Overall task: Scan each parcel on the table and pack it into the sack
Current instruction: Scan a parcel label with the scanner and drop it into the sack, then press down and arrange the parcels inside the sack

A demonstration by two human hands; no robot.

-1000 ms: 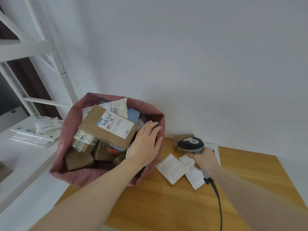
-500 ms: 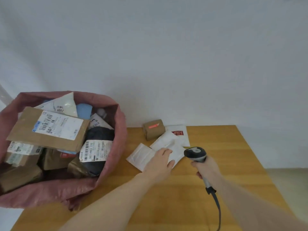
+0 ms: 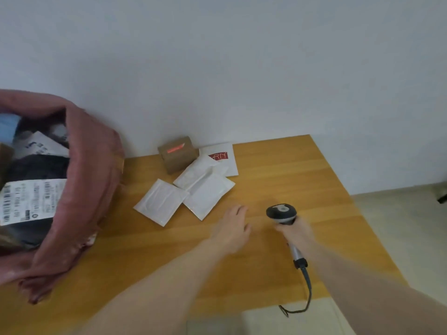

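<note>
Several parcels already fill the pink sack (image 3: 92, 189) at the far left of my view; its mouth gapes toward me, and a dark bundle with a white barcode label (image 3: 29, 201) lies near the opening, with other packets behind it too blurred for me to tell apart. On the wooden table (image 3: 314, 180), just right of the sack, I see three flat white padded envelopes: the first envelope (image 3: 159, 201) lies nearest the sack, the second envelope (image 3: 208, 197) overlaps its right corner, and the third envelope (image 3: 200, 172) lies behind, partly under the second. Behind them, against the wall, a small brown box (image 3: 177, 153) stands with a red scan line glowing across its top; a white mailer with a red logo (image 3: 221, 157) lies just beside it on the right, its near edge tucked under the third envelope. My left hand (image 3: 232, 228) hovers over bare wood near the second envelope — fingers loosely extended, touching no parcel, holding nothing. Right of it, my right hand (image 3: 297, 232) is wrapped round the handle of the scanner (image 3: 281, 212); its dark head points toward the box, and its cable (image 3: 306, 286) trails back off the table's near edge.
</note>
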